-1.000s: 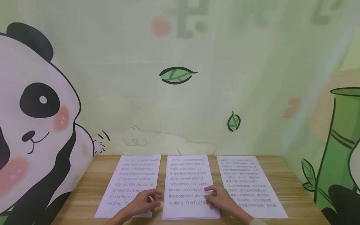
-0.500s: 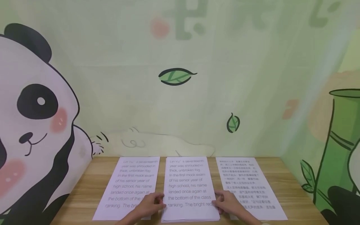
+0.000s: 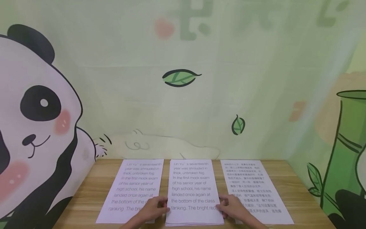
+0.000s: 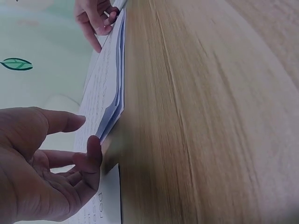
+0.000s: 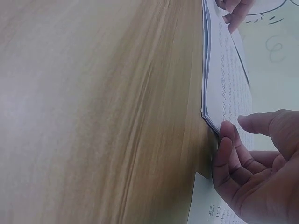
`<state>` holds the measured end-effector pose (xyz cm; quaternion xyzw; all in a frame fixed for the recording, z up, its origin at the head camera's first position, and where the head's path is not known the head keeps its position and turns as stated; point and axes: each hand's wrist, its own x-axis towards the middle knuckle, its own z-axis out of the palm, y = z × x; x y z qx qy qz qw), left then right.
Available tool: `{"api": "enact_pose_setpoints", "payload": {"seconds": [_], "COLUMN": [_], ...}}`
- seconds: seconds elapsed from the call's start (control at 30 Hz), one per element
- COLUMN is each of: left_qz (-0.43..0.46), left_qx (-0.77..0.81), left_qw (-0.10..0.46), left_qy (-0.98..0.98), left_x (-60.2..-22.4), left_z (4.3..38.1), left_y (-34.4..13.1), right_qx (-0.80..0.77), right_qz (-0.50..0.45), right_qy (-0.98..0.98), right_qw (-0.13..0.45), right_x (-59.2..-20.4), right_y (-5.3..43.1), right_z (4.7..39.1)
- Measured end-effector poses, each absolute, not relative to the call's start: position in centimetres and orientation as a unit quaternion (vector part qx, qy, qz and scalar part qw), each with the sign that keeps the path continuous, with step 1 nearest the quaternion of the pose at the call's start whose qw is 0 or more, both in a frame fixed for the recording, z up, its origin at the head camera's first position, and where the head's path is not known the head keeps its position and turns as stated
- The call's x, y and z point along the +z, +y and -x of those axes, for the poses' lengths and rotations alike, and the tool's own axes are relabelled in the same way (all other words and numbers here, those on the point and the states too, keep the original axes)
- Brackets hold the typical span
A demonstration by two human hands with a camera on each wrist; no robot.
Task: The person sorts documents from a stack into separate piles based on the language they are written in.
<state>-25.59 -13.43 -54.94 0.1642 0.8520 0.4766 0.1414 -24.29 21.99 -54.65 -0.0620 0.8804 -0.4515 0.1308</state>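
A stack of white printed paper (image 3: pixel 191 187) lies in the middle of the table, large English text on its top sheet. At its left edge, my left hand (image 3: pixel 152 210) holds the near part with curled fingers. My right hand (image 3: pixel 233 206) does the same at the right edge, its fingertips just over the margin. In the left wrist view the layered sheets (image 4: pixel 119 74) show along the near side, beside the bent fingers of the left hand (image 4: pixel 56 182). The right wrist view has the right hand (image 5: pixel 257 186) at the stack's corner; exact finger contact is partly hidden.
Another English-printed paper (image 3: pixel 137 181) lies to the left, partly under my left hand. To the right is a paper with Chinese text (image 3: pixel 248 181), partly covered by my right hand. The wooden table (image 3: pixel 297 194) meets a panda-and-bamboo backdrop (image 3: pixel 257 79) behind.
Both hands came down from over the papers to the two sides of the middle stack, the right one moving outward off the text. Over the last half second they have barely moved.
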Motion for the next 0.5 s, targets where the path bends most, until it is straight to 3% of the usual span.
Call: {"api": "enact_pose_setpoints", "payload": {"seconds": [0.23, 0.5], "left_qz": [-0.149, -0.166], "left_qx": [0.472, 0.493], "left_qw": [0.16, 0.107], "left_qy": [0.854, 0.847], "left_x": [-54.49, -54.53], "left_z": [25.48, 24.91], "left_y": [-13.27, -13.4], "right_qx": [-0.457, -0.481], "right_qz": [0.071, 0.045], "right_qy": [0.877, 0.868], "right_qw": [0.129, 0.113], "right_x": [-54.51, -54.11], "right_y": [22.35, 22.42], "right_z": [24.11, 23.77]}}
